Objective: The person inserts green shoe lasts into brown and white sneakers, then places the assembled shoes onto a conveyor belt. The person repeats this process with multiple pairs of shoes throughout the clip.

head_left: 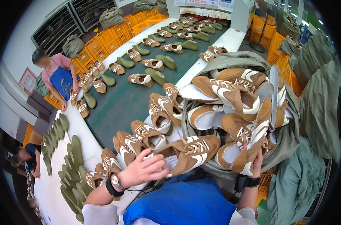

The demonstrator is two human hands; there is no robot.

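My left hand (146, 170), with a watch on its wrist, is closed on the heel end of a brown shoe upper (196, 152) with white stripes and cream laces. That upper lies level in front of my blue apron, its toe toward the right. On the right, my right hand (257, 162) grips the lower end of a second brown shoe upper (258, 137), tilted steeply beside a heaped sack. Part of the right hand is hidden behind it. More brown uppers (232, 90) fill the green-grey sack (290, 138), some showing pale undersides.
Brown uppers and green shoe lasts (155, 76) sit on a dark green conveyor belt (114, 108). Several lasts (71, 168) lie on the white table (50, 195) at left. A person in a blue apron (63, 80) stands across the belt. Orange crates (106, 41) line the back.
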